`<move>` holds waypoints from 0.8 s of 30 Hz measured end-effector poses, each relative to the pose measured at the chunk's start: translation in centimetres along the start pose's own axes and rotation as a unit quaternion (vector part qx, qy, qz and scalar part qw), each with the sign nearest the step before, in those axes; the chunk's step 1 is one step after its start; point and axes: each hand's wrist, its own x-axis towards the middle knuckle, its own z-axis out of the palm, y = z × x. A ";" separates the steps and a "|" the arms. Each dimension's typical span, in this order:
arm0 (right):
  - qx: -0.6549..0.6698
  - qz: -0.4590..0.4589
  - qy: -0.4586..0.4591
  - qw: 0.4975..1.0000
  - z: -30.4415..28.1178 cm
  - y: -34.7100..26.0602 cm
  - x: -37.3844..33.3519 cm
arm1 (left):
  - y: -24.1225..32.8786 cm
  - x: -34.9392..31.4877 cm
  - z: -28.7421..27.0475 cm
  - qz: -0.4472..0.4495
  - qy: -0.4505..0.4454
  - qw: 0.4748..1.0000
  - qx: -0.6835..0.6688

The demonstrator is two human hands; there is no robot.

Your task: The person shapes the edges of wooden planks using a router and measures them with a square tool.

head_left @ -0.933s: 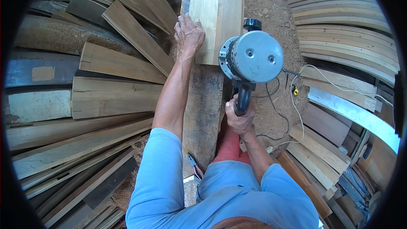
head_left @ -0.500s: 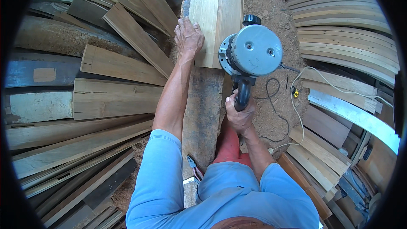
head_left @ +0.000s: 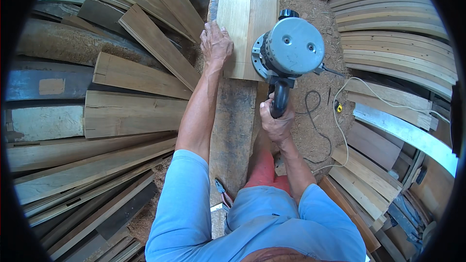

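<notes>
- Two hands at work: the fingers of my right hand (head_left: 278, 130) are wrapped round the curved black handle (head_left: 280, 99) of a grey, round-topped power router (head_left: 298, 46), sitting at the right edge of a pale two-toned wooden board (head_left: 238, 24).
- The fingers of my left hand (head_left: 216, 46) bend at the board's left edge; cannot tell whether they clamp or merely press.
- Risk: base seems to overhang the edge; held one-handed, the router could tip outward and gouge it. Cutter hidden.
- Risk: board could creep if my left pressure slackens.
- Risk: thin black cord (head_left: 331, 145), looped at right, might snag.
- Surface: long, dark, worn wooden counter (head_left: 233, 131) beneath the board; metal pliers (head_left: 221, 187) near my lap.
- Room: brown sawdust-strewn ground (head_left: 306, 14), yellow-and-black tape measure (head_left: 338, 106), pale curved planks (head_left: 388, 7) stacked right.
</notes>
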 end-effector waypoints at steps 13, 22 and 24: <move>0.003 0.001 0.008 1.000 0.4 -0.4 1.9 | -0.6 0.1 0.5 0.030 0.028 0.999 -0.004; 0.039 0.019 0.010 0.999 0.7 -1.1 3.3 | -0.3 -0.1 0.2 0.030 0.022 0.999 -0.002; 0.044 0.017 0.006 0.999 0.7 -0.9 3.6 | -0.4 0.0 0.2 0.036 0.030 0.999 0.000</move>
